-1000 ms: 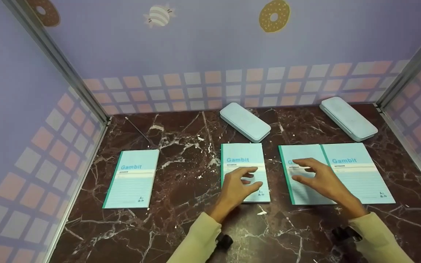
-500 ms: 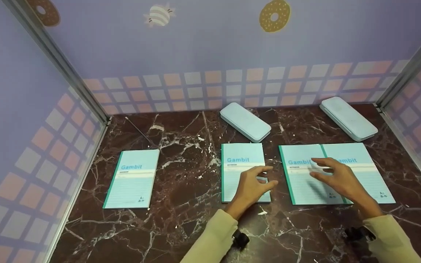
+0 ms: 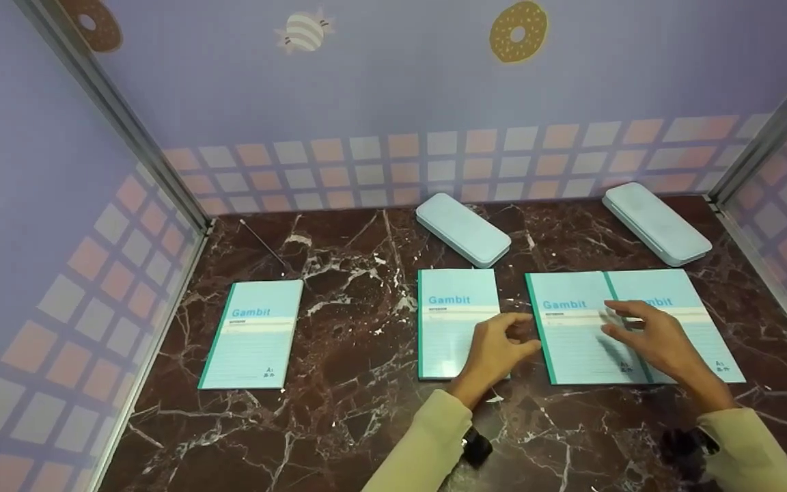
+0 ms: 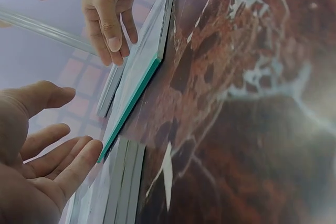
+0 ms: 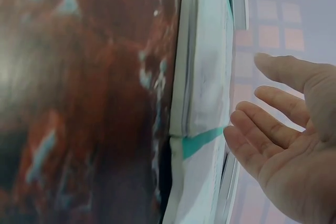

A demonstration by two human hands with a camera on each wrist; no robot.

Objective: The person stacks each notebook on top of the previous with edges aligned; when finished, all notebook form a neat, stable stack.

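Note:
In the head view my left hand (image 3: 499, 348) hovers over the right side of the middle notebook (image 3: 449, 335), fingers loosely bent, thumb apart, nothing held. My right hand (image 3: 660, 342) hangs over the seam of two side-by-side notebooks, the nearer left one (image 3: 571, 348) and the right one (image 3: 687, 294). Each is pale blue with a green spine and "Gambit" print. The left wrist view shows my left fingers (image 4: 68, 166) spread above the notebook edges. From the right wrist, my right fingers (image 5: 268, 129) appear apart from the covers, holding nothing.
Another Gambit notebook (image 3: 253, 335) lies at the left. Two pale blue cases, one (image 3: 463, 229) behind the middle notebook and one (image 3: 658, 223) at back right, stand near the rear wall. A thin stick (image 3: 262, 242) lies back left on the marble table (image 3: 359, 424).
Both hands have shifted to the right: the left across the middle notebook, the right off the left notebook of the pair towards the seam. The notebooks stay in place; the head view shifts slightly.

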